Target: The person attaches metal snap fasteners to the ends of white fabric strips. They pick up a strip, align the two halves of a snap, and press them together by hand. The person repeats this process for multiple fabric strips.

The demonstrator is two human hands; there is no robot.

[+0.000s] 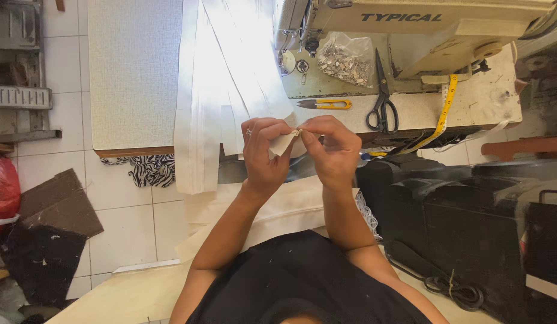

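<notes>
You've got the small cream fabric piece pinched between left hand and right hand, off the table's near edge: light, limp — grip its edges.

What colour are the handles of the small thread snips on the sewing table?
Yellow handles on the thread snips, head view.

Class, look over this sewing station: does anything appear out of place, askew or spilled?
Two things. Zebra-print cloth lies crumpled on the tiled floor under the table edge, and the yellow tape measure dangles off the sewing machine table. Nothing looks spilled; both hands pinch a small cream fabric piece.
</notes>
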